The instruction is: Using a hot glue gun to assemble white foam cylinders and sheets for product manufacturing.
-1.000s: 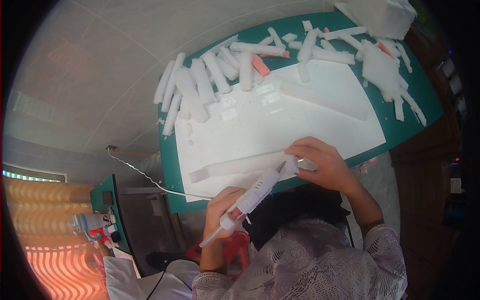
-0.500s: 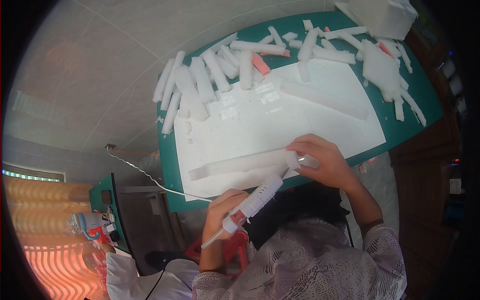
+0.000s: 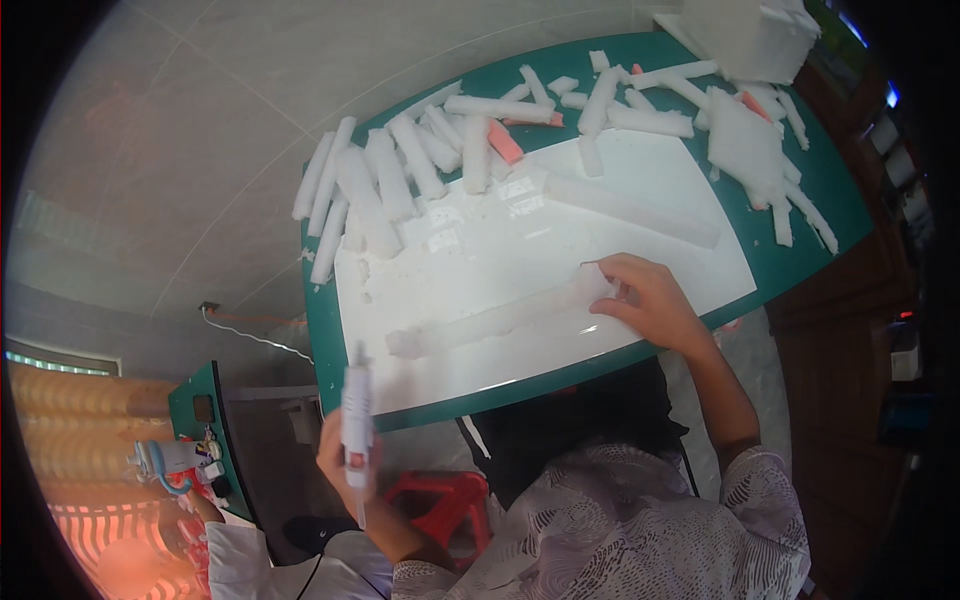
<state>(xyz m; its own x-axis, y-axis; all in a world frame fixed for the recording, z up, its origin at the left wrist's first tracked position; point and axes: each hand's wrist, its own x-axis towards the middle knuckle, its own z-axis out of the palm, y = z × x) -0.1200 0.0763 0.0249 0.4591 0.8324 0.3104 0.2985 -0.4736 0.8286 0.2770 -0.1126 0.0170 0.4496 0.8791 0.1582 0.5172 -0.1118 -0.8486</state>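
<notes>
My left hand (image 3: 335, 455) is closed around a white glue gun (image 3: 356, 410), held upright at the table's near left edge. A clear glue stick pokes out of its back end, and its nozzle is smeared by motion. My right hand (image 3: 650, 302) grips the right end of a long white foam strip (image 3: 490, 322), thumb and fingers round a small piece there. The strip lies slantwise over a glossy white sheet (image 3: 660, 275). Farther back on the sheet rests another long foam strip (image 3: 630, 210).
Several foam strips (image 3: 393, 175) and scraps, a few pink (image 3: 505, 143), crowd the green table's (image 3: 815, 212) far side. A flat foam slab (image 3: 745, 150) lies right, a white foam box (image 3: 755, 40) behind. Below stands a red stool (image 3: 440, 500). Another person sits lower left (image 3: 260, 565).
My left hand has swung the glue gun left, away from the strip's right end, and turned it upright. My right hand keeps its hold at that end. The whole view has shifted slightly.
</notes>
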